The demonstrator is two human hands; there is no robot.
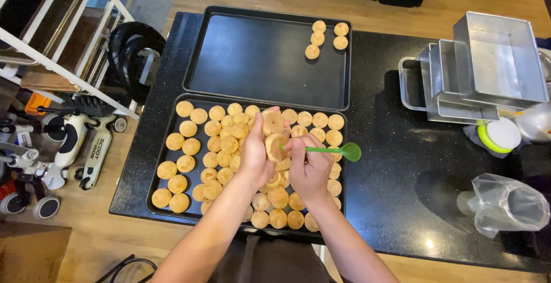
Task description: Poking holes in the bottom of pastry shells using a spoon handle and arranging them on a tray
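Both hands work above the near tray [172, 123]: my left hand [255, 154] holds a small round puff [275, 147], my right hand [307, 165] pinches a green spoon [338, 151]. It seems light and fragile, so I hold its sides softly.

Two dark baking trays: far tray [252, 59] holds four puffs [326, 35]; near tray [162, 162] too crowded to count. One green spoon [338, 151], stacked metal pans [476, 70] right of the trays.
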